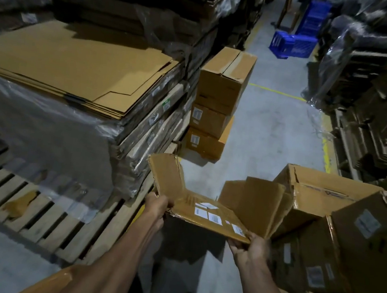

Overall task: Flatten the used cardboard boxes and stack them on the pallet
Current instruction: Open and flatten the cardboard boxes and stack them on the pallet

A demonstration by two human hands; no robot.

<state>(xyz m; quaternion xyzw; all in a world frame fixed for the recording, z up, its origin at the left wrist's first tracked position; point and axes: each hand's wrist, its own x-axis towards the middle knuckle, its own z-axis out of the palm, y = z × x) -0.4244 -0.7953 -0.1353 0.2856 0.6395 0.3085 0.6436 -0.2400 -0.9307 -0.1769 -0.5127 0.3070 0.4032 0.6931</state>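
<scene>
flattened box point(207, 215) lengthwise left-right, flaps up

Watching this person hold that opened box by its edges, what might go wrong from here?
The box is held only at its edges by the left hand and right hand, so it may slip or buckle. Its flaps stand up, so it might not lie flat on the cardboard stack. Loose boxes crowd the right side, a likely tripping hazard.

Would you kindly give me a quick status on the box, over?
Both hands gripping: left hand, right hand. Collapsed box flattened, flaps up, held over floor. Pallet left, wrapped stack on it; path clear.
</scene>
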